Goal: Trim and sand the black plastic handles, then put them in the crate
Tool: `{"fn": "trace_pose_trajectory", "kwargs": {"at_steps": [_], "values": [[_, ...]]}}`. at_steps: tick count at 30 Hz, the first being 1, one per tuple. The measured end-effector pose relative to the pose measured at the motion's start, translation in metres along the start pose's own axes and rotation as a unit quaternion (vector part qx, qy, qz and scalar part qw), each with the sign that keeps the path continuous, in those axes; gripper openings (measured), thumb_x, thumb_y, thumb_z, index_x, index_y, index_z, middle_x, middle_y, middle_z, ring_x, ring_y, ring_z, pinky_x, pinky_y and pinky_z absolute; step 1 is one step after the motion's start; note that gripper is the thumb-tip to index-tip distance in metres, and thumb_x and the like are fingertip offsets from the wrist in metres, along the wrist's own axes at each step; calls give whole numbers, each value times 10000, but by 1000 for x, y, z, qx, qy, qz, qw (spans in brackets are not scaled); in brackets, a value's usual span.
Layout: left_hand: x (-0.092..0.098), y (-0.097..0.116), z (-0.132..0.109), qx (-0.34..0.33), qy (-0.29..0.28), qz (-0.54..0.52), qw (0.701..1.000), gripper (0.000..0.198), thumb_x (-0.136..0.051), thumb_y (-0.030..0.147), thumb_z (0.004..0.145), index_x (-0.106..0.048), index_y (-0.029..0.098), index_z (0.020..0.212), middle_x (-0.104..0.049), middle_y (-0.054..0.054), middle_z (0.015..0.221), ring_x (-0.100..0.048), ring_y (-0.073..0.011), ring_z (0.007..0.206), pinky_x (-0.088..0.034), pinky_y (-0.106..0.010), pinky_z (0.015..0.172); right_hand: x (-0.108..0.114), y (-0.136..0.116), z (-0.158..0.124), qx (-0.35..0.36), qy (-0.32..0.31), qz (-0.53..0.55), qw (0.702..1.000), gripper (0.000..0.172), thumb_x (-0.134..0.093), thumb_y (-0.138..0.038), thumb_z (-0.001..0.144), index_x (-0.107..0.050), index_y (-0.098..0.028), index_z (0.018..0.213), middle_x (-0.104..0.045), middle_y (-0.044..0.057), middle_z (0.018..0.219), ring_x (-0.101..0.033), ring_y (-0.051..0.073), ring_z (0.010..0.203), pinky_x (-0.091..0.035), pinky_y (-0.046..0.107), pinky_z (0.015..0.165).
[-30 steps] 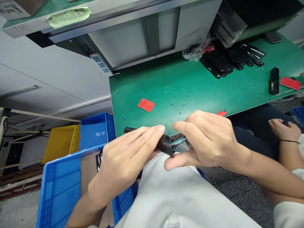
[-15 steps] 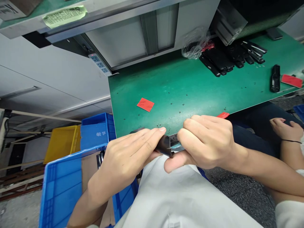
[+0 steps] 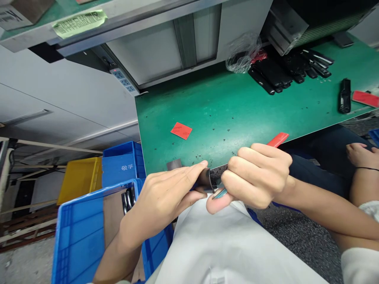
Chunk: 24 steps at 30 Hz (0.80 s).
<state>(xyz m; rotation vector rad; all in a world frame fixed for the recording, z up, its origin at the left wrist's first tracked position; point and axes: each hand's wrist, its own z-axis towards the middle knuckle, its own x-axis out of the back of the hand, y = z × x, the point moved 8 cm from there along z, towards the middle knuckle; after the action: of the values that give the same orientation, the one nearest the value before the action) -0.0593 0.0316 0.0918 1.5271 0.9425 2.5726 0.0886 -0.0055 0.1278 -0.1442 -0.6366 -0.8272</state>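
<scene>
Black part [image 3: 204, 180], rim [image 3: 211, 182] near blade [image 3: 220, 193]

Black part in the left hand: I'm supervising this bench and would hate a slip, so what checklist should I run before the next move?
1. Left-hand grip on the black part: ok, fingers over it, thumb below.
2. Right-hand grip on the slim tool: ok, fingers curled closed.
3. Tool tip clear of the right thumb: not ok, it overlaps the thumb in this view.
4. Inside of the black part clean: cannot tell, too dark and small.
5. Co-worker's hand clear of the tool: ok, well apart at the right edge.
6. Red card clear of both hands: ok, lying apart on the green table.
</scene>
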Motion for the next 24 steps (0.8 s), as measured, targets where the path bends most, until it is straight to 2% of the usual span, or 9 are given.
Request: {"fn": "trace_pose_trajectory", "kwargs": {"at_steps": [3, 5, 7, 8, 10, 13, 17, 21, 24], "values": [[-9, -10, -7, 67, -4, -72, 995, 633, -653, 355, 1034, -434, 175, 1600, -742, -84, 1157, -713, -182, 1007, -545, -270, 893, -1, 15, -4, -110, 0, 103, 989, 520, -493, -655, 1027, -503, -237, 717, -403, -48, 560, -321, 127, 520, -256, 332, 482], [-13, -19, -13, 130, 29, -146, 980, 639, -646, 420, 1030, -434, 255, 1610, -701, -67, 1157, -664, -181, 981, -532, -275, 873, -9, 25, -10, -201, -30, 182, 962, 447, -404, -561, 1091, -599, -192, 930, -519, -30, 658, -428, 114, 557, -369, 291, 532], [-21, -22, -18, 168, 63, -221, 959, 587, -601, 478, 1042, -467, 311, 1589, -663, -61, 1171, -629, -185, 972, -523, -282, 856, -16, 28, -14, -243, -62, 242, 937, 350, -358, -411, 1131, -600, -166, 1070, -600, -9, 756, -488, 102, 605, -427, 255, 593], [-25, -22, -19, 171, 71, -247, 951, 573, -577, 502, 1048, -478, 319, 1582, -649, -59, 1142, -615, -184, 942, -519, -285, 834, -18, 27, -15, -244, -73, 268, 929, 316, -354, -359, 1134, -598, -168, 1071, -621, -4, 782, -496, 99, 618, -431, 248, 607], [-32, -17, -17, 155, 64, -253, 953, 589, -544, 535, 1053, -475, 298, 1589, -599, -41, 996, -569, -169, 825, -495, -278, 742, -20, 26, -14, -237, -82, 316, 915, 300, -395, -373, 1124, -599, -179, 1021, -637, -2, 798, -491, 98, 620, -417, 247, 603], [-34, -7, -12, 102, 30, -170, 980, 626, -518, 495, 1075, -390, 259, 1641, -569, -24, 916, -548, -159, 776, -465, -269, 693, -20, 27, -14, -226, -97, 356, 902, 429, -461, -574, 1074, -587, -190, 929, -588, -23, 740, -442, 93, 584, -367, 257, 570], [-22, 2, -6, 31, 12, -66, 997, 650, -503, 389, 1097, -275, 224, 1683, -693, -73, 1105, -622, -184, 938, -502, -298, 832, -15, 24, -14, -179, -126, 284, 934, 570, -540, -743, 963, -540, -203, 781, -449, -47, 650, -362, 106, 571, -279, 286, 541], [-10, 8, -4, 2, 8, -22, 1000, 562, -494, 392, 1094, -403, 201, 1615, -721, -92, 1172, -645, -194, 961, -513, -327, 871, -17, 18, -17, -147, -169, 232, 946, 607, -520, -759, 961, -559, -192, 747, -449, -35, 653, -363, 113, 576, -257, 291, 535], [-6, 10, -3, -10, 7, -20, 1000, 503, -496, 387, 1093, -479, 173, 1549, -726, -101, 1174, -643, -191, 941, -514, -327, 862, -16, 15, -16, -135, -171, 211, 953, 633, -519, -773, 952, -577, -184, 728, -445, -34, 644, -352, 117, 577, -270, 290, 535]]}}
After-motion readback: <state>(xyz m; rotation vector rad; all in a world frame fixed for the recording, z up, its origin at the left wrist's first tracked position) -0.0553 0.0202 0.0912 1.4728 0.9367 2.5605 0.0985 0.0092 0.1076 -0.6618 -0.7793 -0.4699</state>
